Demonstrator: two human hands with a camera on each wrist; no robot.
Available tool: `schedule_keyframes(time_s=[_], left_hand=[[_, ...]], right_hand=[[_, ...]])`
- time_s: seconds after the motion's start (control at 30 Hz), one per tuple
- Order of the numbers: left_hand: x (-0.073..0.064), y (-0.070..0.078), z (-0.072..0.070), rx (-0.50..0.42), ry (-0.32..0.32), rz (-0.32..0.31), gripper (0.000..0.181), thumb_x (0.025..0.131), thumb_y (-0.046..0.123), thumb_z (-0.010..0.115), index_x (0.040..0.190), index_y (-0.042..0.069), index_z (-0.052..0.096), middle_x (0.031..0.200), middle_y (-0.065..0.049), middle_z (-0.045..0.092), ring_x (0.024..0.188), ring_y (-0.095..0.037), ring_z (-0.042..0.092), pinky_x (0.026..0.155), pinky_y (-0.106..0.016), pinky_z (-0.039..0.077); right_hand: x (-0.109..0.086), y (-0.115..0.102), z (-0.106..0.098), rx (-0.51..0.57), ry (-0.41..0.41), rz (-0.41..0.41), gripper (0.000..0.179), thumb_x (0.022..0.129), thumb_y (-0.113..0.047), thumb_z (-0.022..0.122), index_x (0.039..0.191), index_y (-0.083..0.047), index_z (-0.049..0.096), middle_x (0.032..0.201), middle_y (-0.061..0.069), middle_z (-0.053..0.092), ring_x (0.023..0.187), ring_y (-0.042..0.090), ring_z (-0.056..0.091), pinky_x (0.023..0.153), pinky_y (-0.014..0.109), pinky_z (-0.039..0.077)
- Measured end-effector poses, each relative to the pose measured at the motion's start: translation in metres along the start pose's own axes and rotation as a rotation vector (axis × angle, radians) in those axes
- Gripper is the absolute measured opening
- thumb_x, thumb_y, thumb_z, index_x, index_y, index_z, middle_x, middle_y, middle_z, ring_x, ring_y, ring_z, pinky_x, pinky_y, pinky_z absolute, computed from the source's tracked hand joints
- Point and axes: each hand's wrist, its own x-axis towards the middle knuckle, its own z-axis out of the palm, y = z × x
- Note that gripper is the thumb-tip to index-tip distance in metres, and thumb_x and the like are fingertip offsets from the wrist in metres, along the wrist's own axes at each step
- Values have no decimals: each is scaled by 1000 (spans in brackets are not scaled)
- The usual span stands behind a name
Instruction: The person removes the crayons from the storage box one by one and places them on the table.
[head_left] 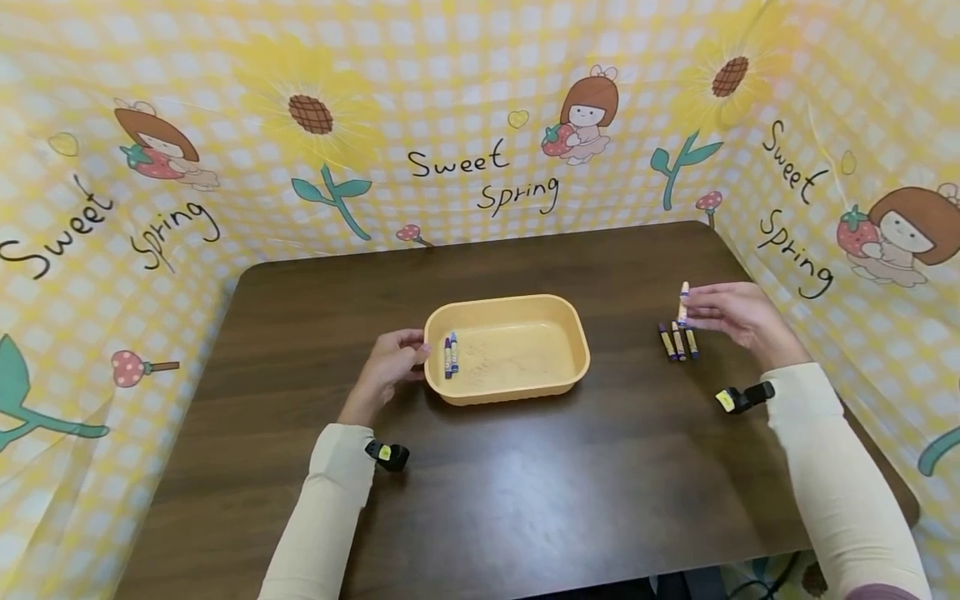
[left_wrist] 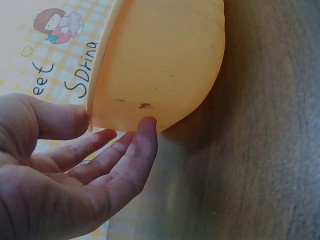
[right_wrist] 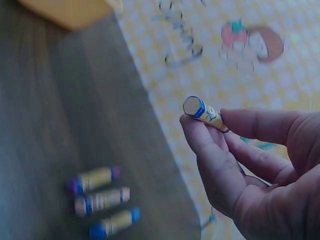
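Note:
A peach-coloured crayon [right_wrist: 209,112] is pinched upright between the thumb and fingers of my right hand [head_left: 731,312], raised over the right side of the table. Just below it lie three more crayons side by side: a purple one [right_wrist: 95,180], a pale one [right_wrist: 102,201] and a blue one [right_wrist: 115,223]. My left hand [head_left: 393,362] holds the left end of a yellow plastic tray [head_left: 517,392], thumb at the rim and fingers against the outer wall. Inside the tray, near that end, a purple crayon [head_left: 447,358] and a blue crayon [head_left: 454,353] lie next to each other.
The dark wooden table [head_left: 480,492] carries the tray near its middle. A yellow checked cloth [head_left: 450,108] with printed flowers and figures hangs around the back and both sides. Dark cables [head_left: 772,583] show beyond the front edge at lower right.

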Motion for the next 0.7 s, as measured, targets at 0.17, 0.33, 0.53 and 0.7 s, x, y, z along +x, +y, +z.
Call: schedule_keyframes(time_s=[0.17,0.33,0.53,0.7], left_hand=[[-3,-1,-7,-5,17,-3,45,104,12,55,148,3,49,136,-19,54,115,-29,59,95,-43,60],[-1,-2,-8,-2,15,-9,46,104,12,55,149,4,48,138,-18,54,117,-29,59,97,-43,59],[1,-3,-4,-1,15,-25,45,104,13,56,148,5,49,138,-17,56,117,-29,59,97,-43,58],[2,-3,0,-1,20,-32,45,104,13,56,147,5,50,135,-17,57,115,-28,60,94,-40,60]], right_hand=[[3,4,-23,-28,9,64,32,99,9,56,81,-9,76,83,2,75,79,13,74,74,28,64],[7,10,-39,-110,18,122,33,99,7,55,81,-11,75,82,0,75,77,12,73,74,27,64],[14,20,-49,-193,32,164,30,98,8,56,81,-12,71,78,-2,75,74,9,72,74,25,63],[17,29,-53,-251,71,179,33,97,9,56,76,-12,71,74,-4,74,71,7,71,74,25,63]])
